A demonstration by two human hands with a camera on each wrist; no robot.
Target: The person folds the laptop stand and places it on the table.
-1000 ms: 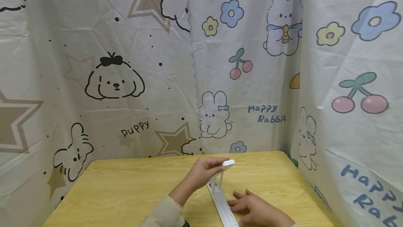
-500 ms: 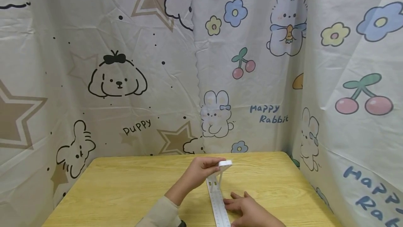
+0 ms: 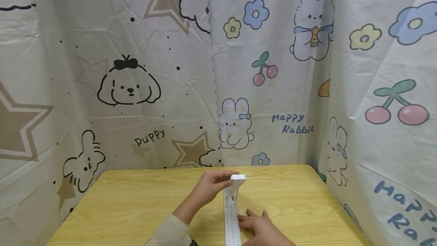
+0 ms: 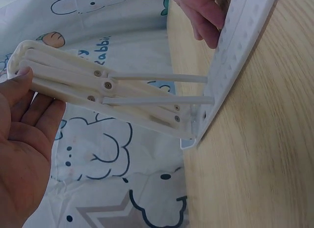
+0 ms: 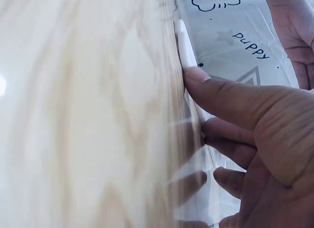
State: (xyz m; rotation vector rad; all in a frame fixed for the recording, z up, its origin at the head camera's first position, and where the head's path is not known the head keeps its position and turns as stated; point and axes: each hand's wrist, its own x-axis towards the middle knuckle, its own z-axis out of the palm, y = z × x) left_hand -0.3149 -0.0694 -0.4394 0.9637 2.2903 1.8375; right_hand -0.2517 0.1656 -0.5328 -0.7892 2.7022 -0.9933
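A white plastic folding stand [image 3: 232, 219] rests with its long flat base on the table, the near end pointing at me. From the far end its arm [image 4: 64, 73] rises at an angle, propped by two thin rods that run to the base. My left hand [image 3: 209, 190] pinches the upper end of this arm, thumb on one face and fingers on the other. Low beside the base, my right hand [image 3: 261, 229] touches its right edge with thumb and fingertips [image 5: 198, 75], the fingers mostly extended and not wrapped round it.
The yellow wood-grain table [image 3: 153, 200] extends to both sides of the stand. A pale curtain [image 3: 170, 68] printed with puppies, rabbits and cherries hangs behind the table and along its sides.
The stand has turned, its near end swinging left so the base now points almost straight at me. Both hands have shifted slightly left with it, keeping their contact.
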